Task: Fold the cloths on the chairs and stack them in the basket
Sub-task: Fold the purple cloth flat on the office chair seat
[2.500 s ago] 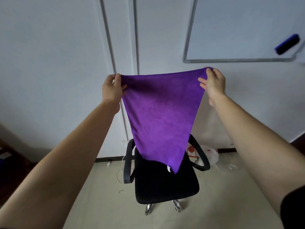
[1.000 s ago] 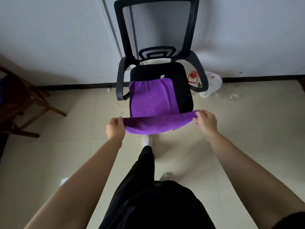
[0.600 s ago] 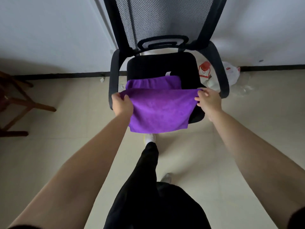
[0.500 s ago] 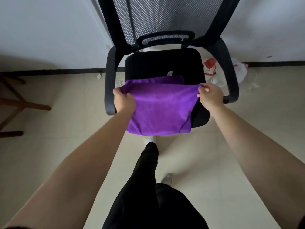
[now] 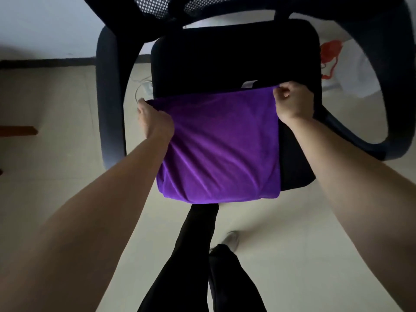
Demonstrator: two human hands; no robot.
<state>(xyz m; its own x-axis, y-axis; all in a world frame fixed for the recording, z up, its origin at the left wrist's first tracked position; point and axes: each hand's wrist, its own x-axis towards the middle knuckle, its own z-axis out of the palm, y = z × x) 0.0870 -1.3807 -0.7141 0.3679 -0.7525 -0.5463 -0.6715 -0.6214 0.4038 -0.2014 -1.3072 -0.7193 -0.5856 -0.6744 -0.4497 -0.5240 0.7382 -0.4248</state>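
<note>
A purple cloth [image 5: 222,145] lies folded in half on the front part of a black office chair's seat [image 5: 234,61], its fold hanging a little over the seat's front edge. My left hand [image 5: 154,120] grips the cloth's far left corner. My right hand [image 5: 292,101] pinches the far right corner. Both corners are held at the far edge of the fold, over the seat. A small white tag [image 5: 247,84] shows just beyond that edge. No basket is in view.
The chair's armrests [image 5: 110,102] curve on both sides of the seat, with the mesh backrest [image 5: 202,5] at the top. A white and red plastic bag [image 5: 342,64] lies on the tiled floor behind. A wooden leg [image 5: 18,131] juts in at left. My legs stand below.
I brought the cloth down from the air onto the seat and carried its near edge forward over the far half, doubling it. The view has moved closer to the chair.
</note>
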